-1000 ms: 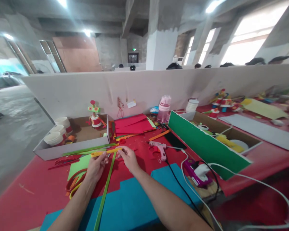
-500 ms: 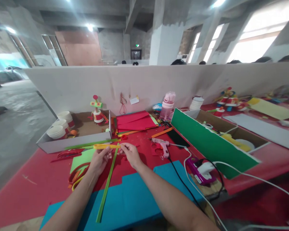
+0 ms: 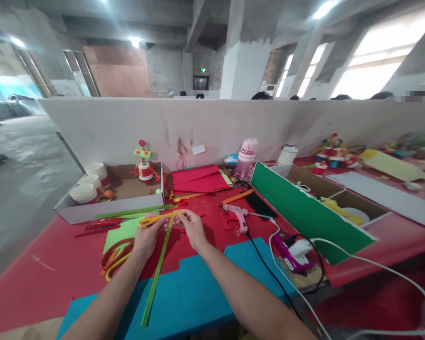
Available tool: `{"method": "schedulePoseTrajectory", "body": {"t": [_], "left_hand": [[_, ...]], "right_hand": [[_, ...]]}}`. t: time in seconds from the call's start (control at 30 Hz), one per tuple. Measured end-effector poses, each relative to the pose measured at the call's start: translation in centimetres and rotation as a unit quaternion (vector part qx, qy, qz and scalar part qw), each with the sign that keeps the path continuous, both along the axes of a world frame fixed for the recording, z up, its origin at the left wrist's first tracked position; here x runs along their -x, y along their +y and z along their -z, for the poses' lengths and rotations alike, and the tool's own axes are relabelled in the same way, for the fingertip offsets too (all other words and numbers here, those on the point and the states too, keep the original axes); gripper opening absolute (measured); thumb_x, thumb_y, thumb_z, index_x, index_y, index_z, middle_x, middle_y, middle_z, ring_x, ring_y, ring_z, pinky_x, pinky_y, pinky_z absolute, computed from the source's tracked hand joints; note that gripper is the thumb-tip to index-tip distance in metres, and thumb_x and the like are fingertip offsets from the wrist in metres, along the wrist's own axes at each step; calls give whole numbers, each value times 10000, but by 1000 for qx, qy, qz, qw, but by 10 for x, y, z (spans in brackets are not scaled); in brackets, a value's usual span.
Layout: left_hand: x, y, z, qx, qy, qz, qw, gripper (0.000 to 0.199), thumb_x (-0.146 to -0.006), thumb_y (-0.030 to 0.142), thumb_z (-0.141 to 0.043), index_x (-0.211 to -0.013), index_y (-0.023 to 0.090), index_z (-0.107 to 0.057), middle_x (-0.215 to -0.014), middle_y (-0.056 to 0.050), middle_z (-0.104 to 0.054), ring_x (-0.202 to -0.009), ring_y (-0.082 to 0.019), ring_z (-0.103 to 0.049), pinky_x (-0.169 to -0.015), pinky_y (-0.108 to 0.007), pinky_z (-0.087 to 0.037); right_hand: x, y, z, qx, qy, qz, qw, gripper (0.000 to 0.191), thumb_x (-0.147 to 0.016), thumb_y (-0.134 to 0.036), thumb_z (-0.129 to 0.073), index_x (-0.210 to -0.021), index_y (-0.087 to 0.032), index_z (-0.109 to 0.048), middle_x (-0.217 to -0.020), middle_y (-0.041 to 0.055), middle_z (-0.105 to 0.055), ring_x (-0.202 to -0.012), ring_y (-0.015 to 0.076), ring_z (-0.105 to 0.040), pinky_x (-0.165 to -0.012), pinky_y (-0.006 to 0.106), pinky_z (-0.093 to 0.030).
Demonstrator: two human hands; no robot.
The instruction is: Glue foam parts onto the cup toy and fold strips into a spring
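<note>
Yellow and narrow, a folded paper strip (image 3: 168, 216) spans the person's two hands above the red-covered surface (image 3: 74, 264). The left hand (image 3: 148, 237) pinches it near its looped end; the right hand (image 3: 193, 227) grasps the other end between thumb and fingers. A long, flat green strip (image 3: 159, 276) lies below, reaching onto a blue sheet (image 3: 198, 288). A pink plastic glue gun (image 3: 240, 218) rests to the right, apart from the right hand.
</note>
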State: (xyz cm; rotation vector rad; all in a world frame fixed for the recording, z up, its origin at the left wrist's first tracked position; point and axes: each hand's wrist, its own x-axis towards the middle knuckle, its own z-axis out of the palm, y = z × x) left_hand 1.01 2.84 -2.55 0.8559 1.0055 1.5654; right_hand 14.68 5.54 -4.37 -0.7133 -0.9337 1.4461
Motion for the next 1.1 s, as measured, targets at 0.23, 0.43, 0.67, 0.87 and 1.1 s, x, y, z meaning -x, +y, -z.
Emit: {"method": "schedulePoseTrajectory", "body": {"t": [0.23,0.43,0.67,0.87,1.1], "left_hand": [[-1,-1,2,-19,76,-27,997,285,-592,300,-818,-756,144,-644,-679,-5,-675,-579,-117,-615,-607,-233,-508],[0,0,1,-19,37,5,999,243,-621,273,-806,-749,145,-644,-682,-5,-664,-575,-104,-589,-560,-210,-480],[3,1,-1,40,-47,45,997,237,-612,262,-815,-716,106,-670,-606,-13,-620,-528,-92,-542,-509,-205,-438],[5,0,3,-2,43,-7,999,195,-646,291,-787,-671,128,-683,-581,-19,-625,-522,-103,-532,-529,-220,-430],[0,2,15,-62,184,2,981,183,-642,292,-766,-643,129,-681,-550,-12,-621,-493,-114,-511,-503,-229,-409]], "right_hand": [[1,2,5,5,-15,6,1000,277,-701,-455,-694,-793,-200,-640,-633,-34,-611,-555,138,-602,-665,300,-543],[-1,1,3,19,-5,-14,1000,254,-705,-448,-694,-730,-200,-650,-620,-33,-609,-529,131,-595,-662,301,-540],[-4,3,6,18,-14,-58,998,237,-705,-409,-707,-808,-195,-706,-646,-15,-639,-621,156,-621,-757,346,-537],[-20,2,-6,-170,-276,34,945,194,-797,-332,-639,-951,-241,-713,-1007,67,-694,-1003,245,-607,-961,435,-440],[-16,-10,-9,-303,-394,23,867,507,-874,-138,-451,-1365,-261,-464,-1151,95,-651,-827,185,-648,-794,354,-541]]}}
